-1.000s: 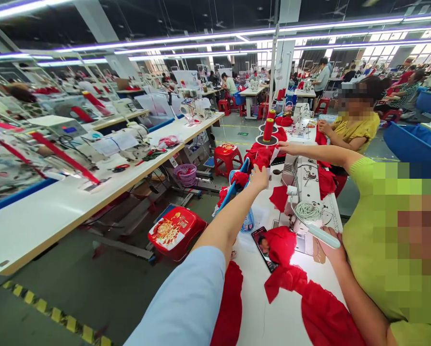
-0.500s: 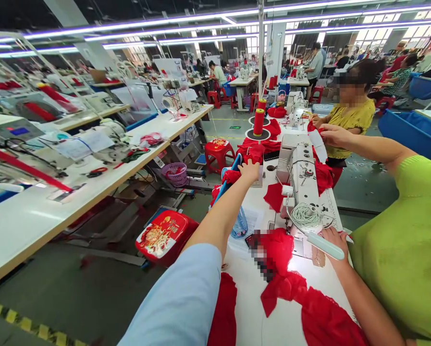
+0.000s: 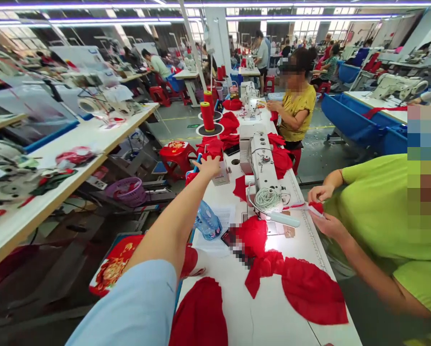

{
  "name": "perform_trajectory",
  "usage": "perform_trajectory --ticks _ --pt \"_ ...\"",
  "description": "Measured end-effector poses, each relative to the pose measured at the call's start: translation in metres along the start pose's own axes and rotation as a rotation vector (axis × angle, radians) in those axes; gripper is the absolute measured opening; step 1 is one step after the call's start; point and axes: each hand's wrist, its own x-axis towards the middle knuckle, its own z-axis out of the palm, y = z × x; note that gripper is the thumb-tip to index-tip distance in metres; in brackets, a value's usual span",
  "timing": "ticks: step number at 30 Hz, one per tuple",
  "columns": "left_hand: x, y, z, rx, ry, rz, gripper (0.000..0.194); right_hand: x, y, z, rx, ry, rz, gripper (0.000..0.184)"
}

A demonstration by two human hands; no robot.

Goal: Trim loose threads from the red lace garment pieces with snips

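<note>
My left hand (image 3: 208, 166) reaches far forward on a light blue sleeved arm, fingers stretched out. It touches the edge of a pile of red fabric (image 3: 211, 145), just beside a small white box (image 3: 221, 177). A white sewing machine (image 3: 262, 161) stands right of the hand, with a coil of white cord (image 3: 268, 198) on it. My right hand is out of view. A co-worker in a green top (image 3: 381, 211) sits at my right and holds a small red piece (image 3: 316, 207) in both hands.
Cut red fabric pieces (image 3: 312, 290) lie on the white table (image 3: 273, 327) near me, with a water bottle (image 3: 207, 222) and a phone (image 3: 237, 242). Red thread cones (image 3: 208, 117) stand further back. Another worker in yellow (image 3: 297, 108) sits beyond. Red stools (image 3: 177, 153) stand in the aisle at left.
The co-worker's arm has pulled back from behind the sewing machine, and both of that person's hands now hold a small red piece. My left hand stays at the red pile.
</note>
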Motion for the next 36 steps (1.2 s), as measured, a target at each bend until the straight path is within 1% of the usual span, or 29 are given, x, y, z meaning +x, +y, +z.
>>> perform_trajectory --ticks 1,2,3,4,5,7,10,12,14,15,16,17,18,19,20,21,22,23,24,26,27,29,30,32,36 --pt "-0.004 -0.002 -0.002 0.034 0.003 0.021 0.056 -0.033 0.014 0.011 0.014 0.004 0.033 0.045" --pt "-0.008 -0.003 -0.005 0.071 0.003 0.042 0.055 -0.060 0.025 0.020 0.035 0.020 0.069 0.051" --pt "-0.013 -0.005 -0.009 0.113 -0.003 0.063 0.054 -0.080 0.033 0.026 0.067 -0.017 0.141 0.053" --pt "-0.018 -0.007 -0.013 0.162 -0.018 0.086 0.053 -0.093 0.039 0.030 0.081 -0.048 0.181 0.053" --pt "-0.025 -0.008 -0.018 0.216 -0.041 0.112 0.053 -0.099 0.041 0.032 0.090 -0.075 0.200 0.053" --pt "-0.041 -0.012 -0.029 0.312 -0.072 0.176 0.053 -0.100 0.040 0.029 0.093 -0.129 0.204 0.052" --pt "-0.079 -0.021 -0.048 0.387 -0.024 0.287 0.053 -0.091 0.033 0.023 0.093 -0.148 0.177 0.053" --pt "-0.117 -0.027 -0.059 0.401 -0.021 0.317 0.052 -0.088 0.029 0.021 0.092 -0.153 0.153 0.053" --pt "-0.168 -0.034 -0.067 0.365 -0.095 0.320 0.049 -0.089 0.028 0.022 0.089 -0.156 0.120 0.052" --pt "-0.196 -0.036 -0.067 0.306 -0.159 0.355 0.047 -0.089 0.027 0.022 0.086 -0.158 0.102 0.051" --pt "-0.226 -0.038 -0.065 0.216 -0.255 0.413 0.045 -0.089 0.028 0.023 0.084 -0.162 0.084 0.050" --pt "-0.256 -0.038 -0.059 0.088 -0.366 0.513 0.042 -0.089 0.028 0.023 0.083 -0.170 0.068 0.050" --pt "-0.286 -0.036 -0.049 -0.049 -0.505 0.622 0.040 -0.088 0.028 0.023 0.083 -0.179 0.054 0.050" --pt "-0.314 -0.032 -0.035 -0.162 -0.643 0.721 0.039 -0.087 0.028 0.023 0.083 -0.191 0.043 0.050" --pt "-0.339 -0.026 -0.017 -0.241 -0.773 0.784 0.037 -0.086 0.027 0.023 0.083 -0.202 0.034 0.050" --pt "-0.362 -0.018 0.005 -0.290 -0.850 0.805 0.036 -0.085 0.027 0.022 0.084 -0.211 0.025 0.051" --pt "-0.382 -0.007 0.029 -0.296 -0.903 0.818 0.036 -0.084 0.026 0.021 0.085 -0.218 0.016 0.051" --pt "-0.398 0.004 0.055 -0.279 -0.884 0.806 0.034 -0.083 0.026 0.020 0.087 -0.223 0.007 0.052" --pt "-0.412 0.016 0.081 -0.247 -0.826 0.785 0.033 -0.083 0.025 0.019 0.089 -0.228 -0.002 0.053" --pt "-0.432 0.040 0.130 -0.182 -0.710 0.728 0.030 -0.084 0.025 0.017 0.092 -0.243 -0.015 0.055" --pt "-0.439 0.050 0.150 -0.198 -0.644 0.721 0.030 -0.084 0.025 0.015 0.093 -0.254 -0.018 0.056" --pt "-0.448 0.064 0.181 -0.256 -0.560 0.695 0.031 -0.085 0.027 0.012 0.092 -0.280 -0.009 0.057" --pt "-0.450 0.069 0.192 -0.276 -0.528 0.684 0.031 -0.085 0.028 0.011 0.092 -0.291 0.000 0.057" --pt "-0.453 0.075 0.208 -0.295 -0.473 0.655 0.031 -0.084 0.029 0.009 0.096 -0.301 0.019 0.058" --pt "-0.455 0.076 0.224 -0.290 -0.368 0.631 0.029 -0.081 0.030 0.006 0.105 -0.299 0.045 0.057"
